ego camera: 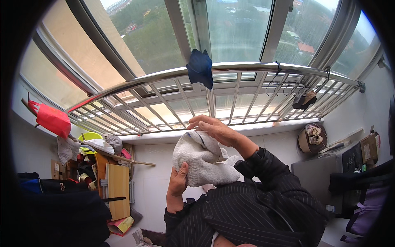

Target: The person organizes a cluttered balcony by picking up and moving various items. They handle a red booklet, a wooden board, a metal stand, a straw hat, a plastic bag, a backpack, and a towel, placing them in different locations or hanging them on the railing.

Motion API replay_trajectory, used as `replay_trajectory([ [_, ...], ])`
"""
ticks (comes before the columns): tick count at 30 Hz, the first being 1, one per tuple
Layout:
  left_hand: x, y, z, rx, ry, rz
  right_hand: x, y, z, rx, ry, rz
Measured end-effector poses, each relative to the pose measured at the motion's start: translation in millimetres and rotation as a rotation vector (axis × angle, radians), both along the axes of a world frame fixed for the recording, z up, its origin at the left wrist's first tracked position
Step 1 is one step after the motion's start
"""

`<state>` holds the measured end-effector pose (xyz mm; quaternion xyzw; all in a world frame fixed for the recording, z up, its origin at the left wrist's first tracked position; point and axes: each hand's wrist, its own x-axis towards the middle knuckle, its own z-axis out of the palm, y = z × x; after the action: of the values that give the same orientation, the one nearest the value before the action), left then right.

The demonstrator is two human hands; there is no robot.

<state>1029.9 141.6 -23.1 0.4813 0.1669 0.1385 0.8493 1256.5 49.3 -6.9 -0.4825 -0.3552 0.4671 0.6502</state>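
Observation:
A white terry cloth (200,163) with a dark blue stripe near its upper edge hangs bunched in front of my chest. My left hand (179,180) grips its lower left side, thumb on top. Over the cloth's upper edge reaches my right hand (216,128), fingers stretched out and pointing left; whether its palm touches the cloth I cannot tell. Beyond both hands runs a stainless steel railing (148,78), with a dark blue cloth (200,69) draped on its top rail.
Windows stand behind the railing. At right, wire hangers (287,86) and dark items hang from it, near a container with shoes (314,136) on top and a grey cabinet (318,169). At left are a red bag (54,119), a wooden pole (135,161) and a wooden board (117,191).

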Motion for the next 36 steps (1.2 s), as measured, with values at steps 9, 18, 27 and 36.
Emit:
replay_trajectory([
  [9, 14, 4, 4, -0.105, -0.088, 0.077, -22, -64, -102, -0.420, 0.094, 0.346],
  [18, -8, 17, 12, 0.045, -0.102, 0.257, 38, -77, -53, 0.057, 0.205, 0.041],
  [27, -19, 48, -7, 0.187, 0.048, 0.264, 49, -49, 57, 0.350, 0.247, -0.007],
  [36, -1, 82, -10, 0.615, 0.047, 0.542, -30, 14, 147, 0.304, 0.031, -0.016],
])
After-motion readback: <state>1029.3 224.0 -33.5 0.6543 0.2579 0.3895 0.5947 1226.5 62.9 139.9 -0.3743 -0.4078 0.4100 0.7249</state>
